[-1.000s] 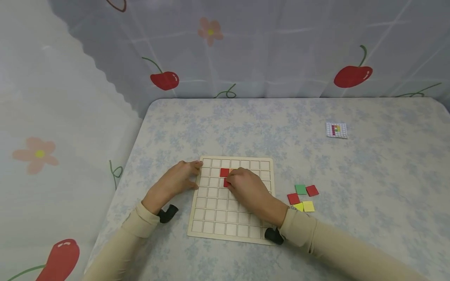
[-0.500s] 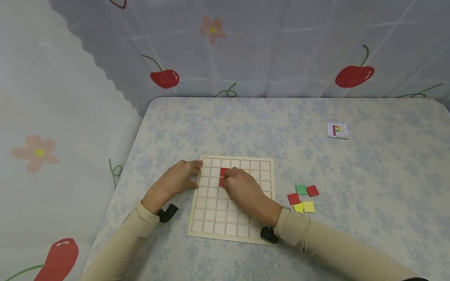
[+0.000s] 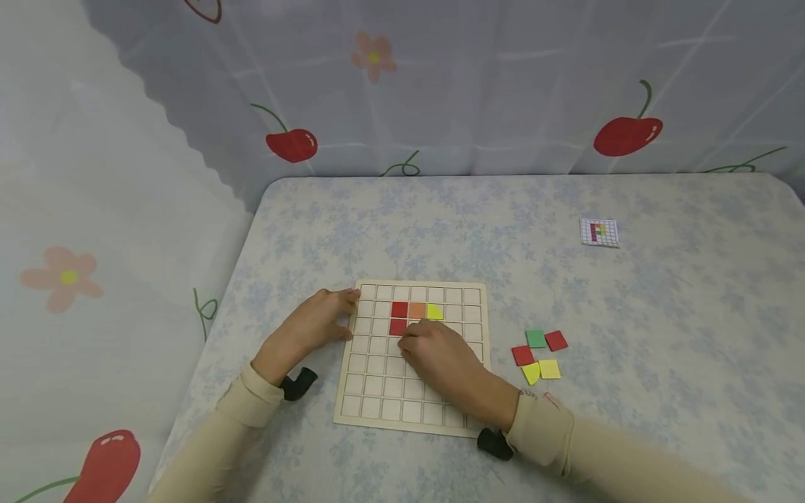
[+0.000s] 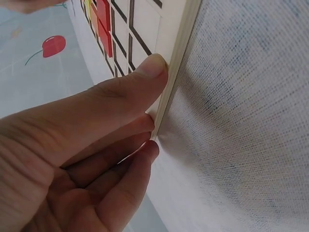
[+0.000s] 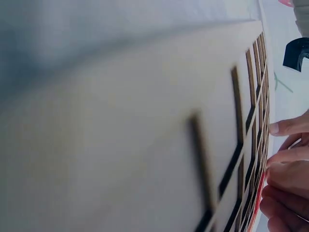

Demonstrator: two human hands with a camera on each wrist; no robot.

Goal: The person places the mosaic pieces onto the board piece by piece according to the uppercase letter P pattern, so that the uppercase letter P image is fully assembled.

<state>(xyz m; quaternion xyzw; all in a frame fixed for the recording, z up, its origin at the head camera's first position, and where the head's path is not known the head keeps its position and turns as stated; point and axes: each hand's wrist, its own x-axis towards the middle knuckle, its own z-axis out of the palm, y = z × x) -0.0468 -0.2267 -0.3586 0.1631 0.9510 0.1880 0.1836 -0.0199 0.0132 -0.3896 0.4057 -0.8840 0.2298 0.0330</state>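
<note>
A pale wooden grid board (image 3: pixel 385 406) lies flat on the table. My left hand (image 3: pixel 309 327) rests against its left edge; in the left wrist view the thumb (image 4: pixel 153 65) presses the rim and the other fingertips touch its side. On the grid sit two red square tiles, the upper one (image 3: pixel 399 309) and the lower one (image 3: pixel 397 327), with an orange tile (image 3: pixel 417 310) and a yellow quarter-round tile (image 3: pixel 434 311) beside the upper one. Bent fingertips of my right hand (image 3: pixel 445 362) touch the board just below the lower red tile; no tile shows between them.
Right of the board lie loose tiles: a green one (image 3: pixel 536 339), two red ones (image 3: pixel 523 355), a yellow square (image 3: pixel 549 369) and a yellow quarter-round (image 3: pixel 531 373). A small pattern card (image 3: pixel 599 232) lies farther back. A printed curtain (image 3: pixel 465 91) hangs behind the table.
The lower red tile has shifted left, into line beneath the upper one. My right hand has drawn back toward me, uncovering the orange and yellow tiles. The left hand stays put.
</note>
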